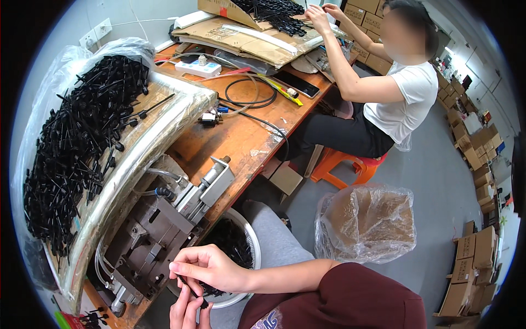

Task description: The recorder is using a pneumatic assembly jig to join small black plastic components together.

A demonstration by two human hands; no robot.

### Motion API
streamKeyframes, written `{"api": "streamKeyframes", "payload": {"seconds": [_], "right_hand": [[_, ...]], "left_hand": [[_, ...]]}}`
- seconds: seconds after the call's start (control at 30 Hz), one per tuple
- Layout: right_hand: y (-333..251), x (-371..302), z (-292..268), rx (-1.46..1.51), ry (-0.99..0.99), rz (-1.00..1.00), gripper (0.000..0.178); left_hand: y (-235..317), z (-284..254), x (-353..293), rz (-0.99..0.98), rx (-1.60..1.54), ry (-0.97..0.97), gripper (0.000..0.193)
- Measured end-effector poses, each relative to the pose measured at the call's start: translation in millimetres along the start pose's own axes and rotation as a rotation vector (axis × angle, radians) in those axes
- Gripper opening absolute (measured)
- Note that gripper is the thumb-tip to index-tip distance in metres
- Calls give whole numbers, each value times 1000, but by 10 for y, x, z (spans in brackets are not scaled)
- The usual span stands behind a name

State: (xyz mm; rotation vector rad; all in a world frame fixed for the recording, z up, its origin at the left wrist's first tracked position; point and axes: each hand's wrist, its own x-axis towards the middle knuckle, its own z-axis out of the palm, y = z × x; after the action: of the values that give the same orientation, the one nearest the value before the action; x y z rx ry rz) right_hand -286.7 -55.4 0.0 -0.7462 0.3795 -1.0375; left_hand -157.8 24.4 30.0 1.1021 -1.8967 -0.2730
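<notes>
A slim black plastic part (204, 304) with a thicker end is held between my two hands. My right hand (213, 268) pinches with thumb and forefinger at its upper end. Just below, my left hand (189, 312) has its fingers closed about the lower stretch; this hand is partly cut off by the picture's lower edge. Close beside them is a metal fixture (156, 241) with clamps and a pneumatic cylinder (211, 181). Under my right hand stands a white basket (255, 241) of black parts.
A large heap of black stemmed parts (82, 142) lies on a plastic-wrapped cardboard tray (159, 123). Cables, a power strip (198, 68) and a phone (298, 83) are on the wooden table (246, 126). A co-worker (394, 93) sits beyond. A plastic-lined box (378, 219) stands on the floor.
</notes>
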Motion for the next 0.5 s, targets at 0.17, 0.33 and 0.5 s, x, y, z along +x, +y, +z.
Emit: {"api": "streamKeyframes", "payload": {"seconds": [0.17,0.33,0.5], "right_hand": [[-9,0,-14,-6,16,6,24],[-38,12,-31,2,9,12,20],[-20,5,-54,27,20,12,18]], "left_hand": [[26,2,40,-18,10,1,25],[12,15,60,-9,-5,12,28],[16,36,66,-3,0,1,30]]}}
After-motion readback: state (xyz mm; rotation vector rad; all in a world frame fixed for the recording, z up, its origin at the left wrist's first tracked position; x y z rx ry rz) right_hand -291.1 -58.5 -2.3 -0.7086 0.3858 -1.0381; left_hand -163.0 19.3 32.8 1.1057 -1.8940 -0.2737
